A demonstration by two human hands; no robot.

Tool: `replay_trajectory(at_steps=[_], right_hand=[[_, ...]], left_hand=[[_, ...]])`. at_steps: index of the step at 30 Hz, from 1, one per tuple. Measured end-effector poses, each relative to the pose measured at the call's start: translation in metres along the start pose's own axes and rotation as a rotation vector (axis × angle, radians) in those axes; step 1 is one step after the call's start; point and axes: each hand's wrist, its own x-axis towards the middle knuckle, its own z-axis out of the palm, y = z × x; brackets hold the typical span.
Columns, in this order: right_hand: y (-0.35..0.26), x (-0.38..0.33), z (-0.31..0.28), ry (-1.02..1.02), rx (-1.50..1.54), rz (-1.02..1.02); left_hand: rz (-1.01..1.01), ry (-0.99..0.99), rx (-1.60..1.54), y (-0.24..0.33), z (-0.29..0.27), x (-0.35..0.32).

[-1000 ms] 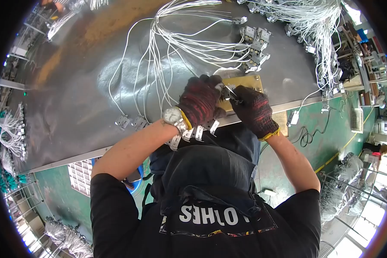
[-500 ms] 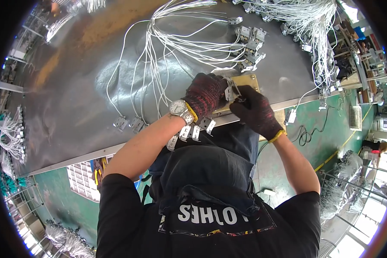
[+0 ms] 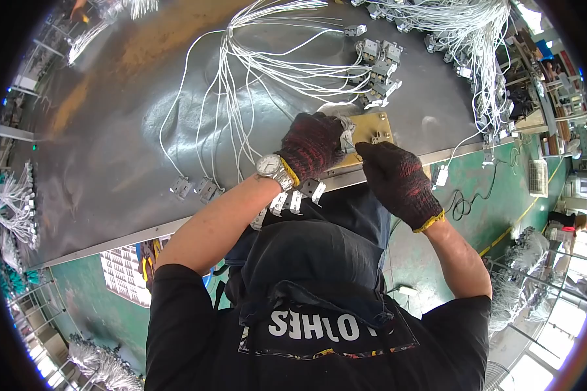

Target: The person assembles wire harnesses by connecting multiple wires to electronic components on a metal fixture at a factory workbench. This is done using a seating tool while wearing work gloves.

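My left hand point(image 3: 312, 148), in a dark red-and-black knit glove, is closed around a small metal-framed connector point(image 3: 347, 133) at the left side of a brass plate point(image 3: 375, 121). My right hand point(image 3: 396, 176), gloved alike, has its fingers bunched at the plate's front edge, slightly apart from the connector; whatever may be between the fingertips is hidden. A small metal fitting point(image 3: 377, 137) stands on the plate. White wires point(image 3: 231, 78), tied in a bundle, fan out beyond my left hand. Several connectors point(image 3: 381, 62) on their ends lie past the plate.
The dark metal tabletop point(image 3: 104, 163) ends in a pale edge strip close to my body. Several connectors point(image 3: 297, 201) dangle over that edge below my left wrist. A thick heap of white wires point(image 3: 482, 39) hangs at the right corner. A black cable point(image 3: 463, 207) lies on the green floor.
My right hand has drawn back to the right and toward me, away from the connector, uncovering more of the brass plate. My left hand keeps its place.
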Motion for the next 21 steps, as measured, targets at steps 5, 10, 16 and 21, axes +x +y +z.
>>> replay_trajectory(at_steps=[5, 10, 16, 21], right_hand=[[-0.011, 0.002, 0.000, -0.013, -0.127, 0.067], [-0.011, 0.010, 0.013, 0.082, -0.064, 0.074], [-0.001, 0.006, 0.012, 0.058, 0.001, 0.099], [0.000, 0.004, 0.010, 0.039, 0.069, 0.174]], left_hand=[[0.010, -0.021, 0.032, -0.004, 0.002, -0.002], [-0.002, 0.117, -0.046, -0.004, 0.008, 0.003], [-0.023, 0.041, 0.006, 0.001, 0.002, 0.003], [-0.046, -0.018, -0.002, 0.004, -0.001, 0.001]])
